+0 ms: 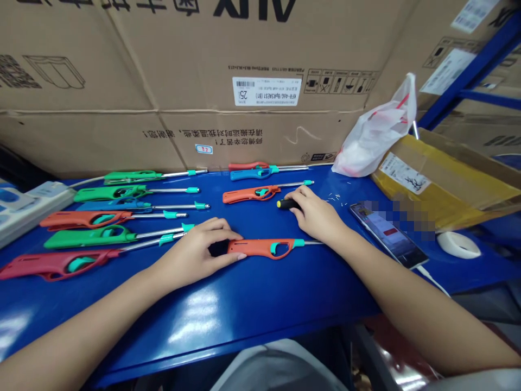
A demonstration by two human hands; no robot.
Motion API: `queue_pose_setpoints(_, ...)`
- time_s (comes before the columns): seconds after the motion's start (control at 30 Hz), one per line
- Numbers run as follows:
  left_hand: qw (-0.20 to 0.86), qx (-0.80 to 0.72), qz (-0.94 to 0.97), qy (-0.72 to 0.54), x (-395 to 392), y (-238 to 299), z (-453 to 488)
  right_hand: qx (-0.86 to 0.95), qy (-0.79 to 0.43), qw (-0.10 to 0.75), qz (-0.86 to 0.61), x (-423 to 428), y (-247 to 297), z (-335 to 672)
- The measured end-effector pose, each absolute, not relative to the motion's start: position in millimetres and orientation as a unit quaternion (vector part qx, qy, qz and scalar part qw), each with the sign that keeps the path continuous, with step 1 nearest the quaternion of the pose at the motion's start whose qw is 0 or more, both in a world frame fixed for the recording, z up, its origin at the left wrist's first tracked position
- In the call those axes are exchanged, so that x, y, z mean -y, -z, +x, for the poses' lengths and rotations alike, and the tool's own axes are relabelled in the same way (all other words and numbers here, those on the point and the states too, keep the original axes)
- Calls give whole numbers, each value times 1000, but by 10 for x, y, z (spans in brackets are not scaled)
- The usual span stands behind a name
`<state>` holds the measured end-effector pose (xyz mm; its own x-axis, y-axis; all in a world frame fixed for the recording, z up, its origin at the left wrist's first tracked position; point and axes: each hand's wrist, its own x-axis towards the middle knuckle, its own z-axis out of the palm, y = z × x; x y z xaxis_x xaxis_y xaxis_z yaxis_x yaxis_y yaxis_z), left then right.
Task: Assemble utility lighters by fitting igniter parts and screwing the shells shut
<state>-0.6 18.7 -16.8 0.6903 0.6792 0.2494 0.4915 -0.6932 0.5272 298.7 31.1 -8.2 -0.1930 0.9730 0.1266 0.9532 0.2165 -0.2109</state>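
Observation:
An orange long-necked gas lighter (260,247) lies flat in front of me, its metal neck pointing right. My left hand (203,247) pinches the butt of its handle between thumb and fingers. Beyond the neck, my right hand (311,212) is closed around a screwdriver (288,204) with a black handle and yellow end; its shaft is hidden by the hand. Another orange lighter (248,194) rests just behind, near the right fingertips. Blue (250,174) and red (246,166) lighters lie farther back. Several tiny metal pieces (336,197) are scattered right of my right hand.
Several lighters, including a green one (89,237) and a dark red one (61,264), line the left side of the blue table (195,315). A power strip (36,209), cardboard wall (183,81), plastic bag (374,136), yellow-taped box (443,179), phone (388,233) and white oval object (459,245) surround the area.

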Motion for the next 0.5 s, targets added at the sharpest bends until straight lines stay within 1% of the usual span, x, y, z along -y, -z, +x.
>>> queue_pose_setpoints(0.33, 228, -341, 885, -220, -174, 206, 11, 765, -42, 115, -632, -336, 104, 3033)
queue_pose_setpoints(0.5, 222, -346, 882, -229, -156, 221, 52, 769, -43, 135, -623, -292, 64, 2989)
